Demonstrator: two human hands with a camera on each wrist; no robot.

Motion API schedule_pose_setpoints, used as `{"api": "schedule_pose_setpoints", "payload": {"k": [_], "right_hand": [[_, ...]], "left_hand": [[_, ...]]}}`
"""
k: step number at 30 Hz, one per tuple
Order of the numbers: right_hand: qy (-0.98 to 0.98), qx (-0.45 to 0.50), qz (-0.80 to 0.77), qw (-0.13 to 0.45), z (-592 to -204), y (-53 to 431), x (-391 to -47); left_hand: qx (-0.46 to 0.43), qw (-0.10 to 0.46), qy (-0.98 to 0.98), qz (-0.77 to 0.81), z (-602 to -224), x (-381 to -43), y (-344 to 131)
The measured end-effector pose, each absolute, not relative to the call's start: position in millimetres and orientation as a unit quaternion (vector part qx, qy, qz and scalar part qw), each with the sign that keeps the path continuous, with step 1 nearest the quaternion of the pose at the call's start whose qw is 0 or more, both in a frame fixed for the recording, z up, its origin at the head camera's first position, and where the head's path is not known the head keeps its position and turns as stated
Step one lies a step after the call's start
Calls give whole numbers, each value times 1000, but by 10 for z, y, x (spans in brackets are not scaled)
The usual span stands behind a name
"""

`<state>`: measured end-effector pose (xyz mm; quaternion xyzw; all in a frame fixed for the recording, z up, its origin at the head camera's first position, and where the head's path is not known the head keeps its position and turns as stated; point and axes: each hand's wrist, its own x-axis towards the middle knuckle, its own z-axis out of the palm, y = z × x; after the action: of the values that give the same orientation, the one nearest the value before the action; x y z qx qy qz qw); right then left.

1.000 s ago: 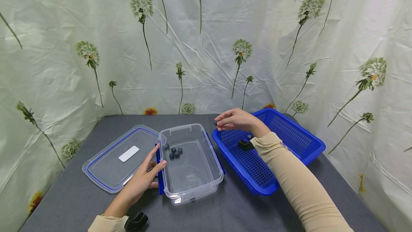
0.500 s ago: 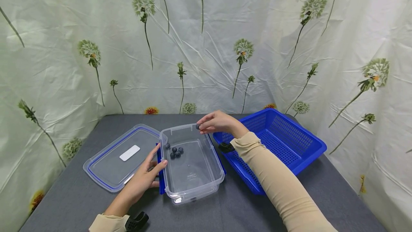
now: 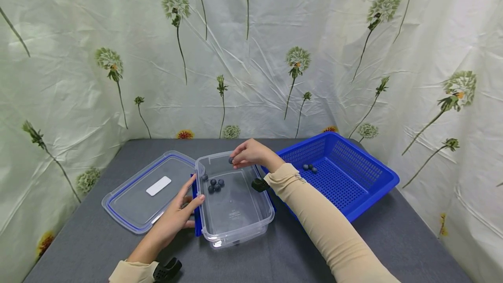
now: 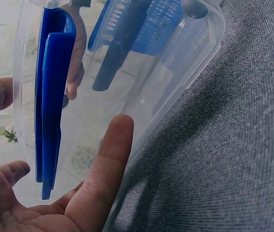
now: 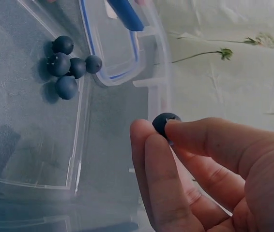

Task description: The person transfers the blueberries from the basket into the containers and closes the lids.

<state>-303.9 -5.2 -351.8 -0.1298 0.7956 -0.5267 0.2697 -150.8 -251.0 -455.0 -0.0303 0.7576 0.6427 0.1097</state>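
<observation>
- The right hand (image 3: 251, 153) pinches one small, round, dark-blue berry (image 5: 162, 124) in its fingertips, above the far end of a clear plastic rectangular container (image 3: 247, 229).
- A light pinch seems best: enough to hold the berry, not enough to squash it.
- Letting go low over the container's floor should limit bouncing, since a round thing likely rolls; the group of five dark berries (image 3: 217, 187) lies toward the far left inside.
- The left hand (image 3: 177, 208) is spread wide against the container's left side, around a blue plastic side clip (image 4: 54, 96), thumb at the rim; how firmly it presses, I cannot tell. Even, gentle steadying should suit.
- Three more dark berries (image 3: 310, 167) lie in a blue perforated plastic basket (image 3: 373, 191) on the right.
- A clear, blue-edged plastic lid (image 3: 129, 204) with a white label (image 3: 158, 186) lies left of the container.
- All stand on a dark grey cloth-covered table (image 3: 291, 252).
- A pale curtain (image 3: 251, 56) printed with dandelions hangs behind and at both sides.
</observation>
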Motion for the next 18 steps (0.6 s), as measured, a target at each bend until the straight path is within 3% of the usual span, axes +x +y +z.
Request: {"api": "schedule_pose_setpoints", "payload": {"k": [18], "right_hand": [[830,-98,-490,250,-3593,-256,-3007]], "left_hand": [[-29,110,759,641,-4528,-1503,-2500]]}}
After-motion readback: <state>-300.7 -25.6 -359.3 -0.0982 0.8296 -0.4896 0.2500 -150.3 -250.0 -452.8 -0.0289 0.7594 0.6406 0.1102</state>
